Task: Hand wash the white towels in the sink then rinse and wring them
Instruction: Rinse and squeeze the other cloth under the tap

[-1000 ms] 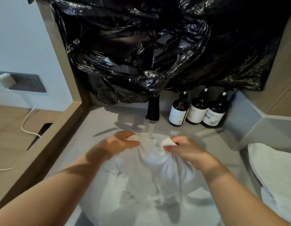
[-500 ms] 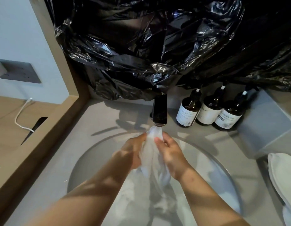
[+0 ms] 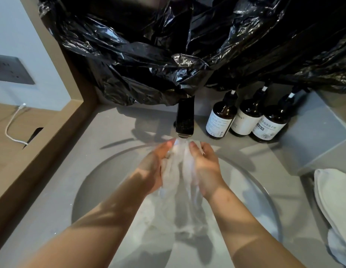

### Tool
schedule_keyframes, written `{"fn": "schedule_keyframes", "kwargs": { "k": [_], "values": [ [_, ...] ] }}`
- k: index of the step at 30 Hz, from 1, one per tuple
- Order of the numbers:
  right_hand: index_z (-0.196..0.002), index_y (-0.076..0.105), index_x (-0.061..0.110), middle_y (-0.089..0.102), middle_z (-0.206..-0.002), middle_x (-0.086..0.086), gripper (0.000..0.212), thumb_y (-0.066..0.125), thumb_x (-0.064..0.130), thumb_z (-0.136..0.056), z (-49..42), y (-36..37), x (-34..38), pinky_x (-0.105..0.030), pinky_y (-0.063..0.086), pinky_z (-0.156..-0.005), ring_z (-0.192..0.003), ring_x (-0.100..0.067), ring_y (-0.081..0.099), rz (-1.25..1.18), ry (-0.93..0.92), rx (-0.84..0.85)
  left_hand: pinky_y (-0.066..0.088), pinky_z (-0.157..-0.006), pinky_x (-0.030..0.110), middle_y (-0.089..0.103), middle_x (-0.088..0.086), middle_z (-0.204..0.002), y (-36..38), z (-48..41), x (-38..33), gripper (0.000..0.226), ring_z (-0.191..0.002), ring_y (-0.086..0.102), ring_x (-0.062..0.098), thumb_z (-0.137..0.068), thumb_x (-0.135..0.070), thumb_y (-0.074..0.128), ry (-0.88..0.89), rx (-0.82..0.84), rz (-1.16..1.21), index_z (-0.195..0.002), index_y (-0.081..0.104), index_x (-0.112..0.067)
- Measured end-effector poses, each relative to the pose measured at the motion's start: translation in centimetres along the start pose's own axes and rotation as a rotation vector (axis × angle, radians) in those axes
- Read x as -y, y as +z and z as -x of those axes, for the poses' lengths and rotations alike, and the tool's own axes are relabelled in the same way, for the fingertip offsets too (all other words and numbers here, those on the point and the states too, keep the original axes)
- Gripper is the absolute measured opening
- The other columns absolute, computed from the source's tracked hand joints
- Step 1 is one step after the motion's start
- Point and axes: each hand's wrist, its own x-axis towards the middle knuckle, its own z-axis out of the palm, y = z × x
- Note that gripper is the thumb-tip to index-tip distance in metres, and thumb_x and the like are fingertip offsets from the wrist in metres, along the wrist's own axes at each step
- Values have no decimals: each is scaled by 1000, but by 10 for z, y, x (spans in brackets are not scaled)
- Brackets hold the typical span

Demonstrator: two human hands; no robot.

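Now that you have drawn both hands together, the towel (image 3: 178,171) that hung spread a second ago is bunched upright under the running tap (image 3: 184,120). Your left hand (image 3: 154,167) and right hand (image 3: 205,169) curl round it. That looks like rinsing, with wringing still to come. Its tail trails into the sink (image 3: 102,186); standing water there I cannot tell. The dark bottles (image 3: 221,120) hide their contents.

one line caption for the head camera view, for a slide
Left hand and right hand hold a wet white towel under the running tap, above the round sink.
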Motion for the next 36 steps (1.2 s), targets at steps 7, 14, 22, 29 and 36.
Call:
{"fn": "schedule_keyframes", "kwargs": {
  "k": [7,14,22,29,36],
  "values": [
    [-86,53,28,51,-79,11,9,54,30,-95,13,17,-13,-20,44,-71,-69,-6,51,331,-166,116,50,-52,18,55,-8,-79,14,1,15,34,-52,60,-4,-106,-28,24,15,-113,-144,-82,49,-25],
    [-76,47,29,56,-69,4,23,48,43,-93,16,35,-26,-44,49,-80,-71,-20,54,123,16,-66,48,-59,18,55,4,-72,14,-7,1,38,-69,58,20,-103,-34,31,2,-286,-143,-80,54,-14],
    [-79,55,19,64,-83,-5,24,51,36,-96,-4,11,-16,-39,51,-83,-83,-26,61,207,121,-32,46,-67,27,62,8,-73,15,3,-9,38,-73,56,24,-103,-34,32,-132,-96,-176,-91,57,-8],
    [-123,53,16,67,-109,-3,47,74,14,-81,-3,-5,-12,-29,52,-89,-97,-17,66,146,246,301,45,-65,31,69,4,-72,-6,-8,-26,44,-71,62,20,-103,-37,31,2,-35,-235,-92,64,-10],
    [-91,60,9,64,-78,-9,4,58,11,-92,-15,6,7,-32,50,-65,-71,-23,62,-183,367,20,46,-72,29,70,-1,-89,-16,6,-4,46,-79,64,13,-90,-56,31,7,-46,-149,-103,62,-24]
  ]
}}
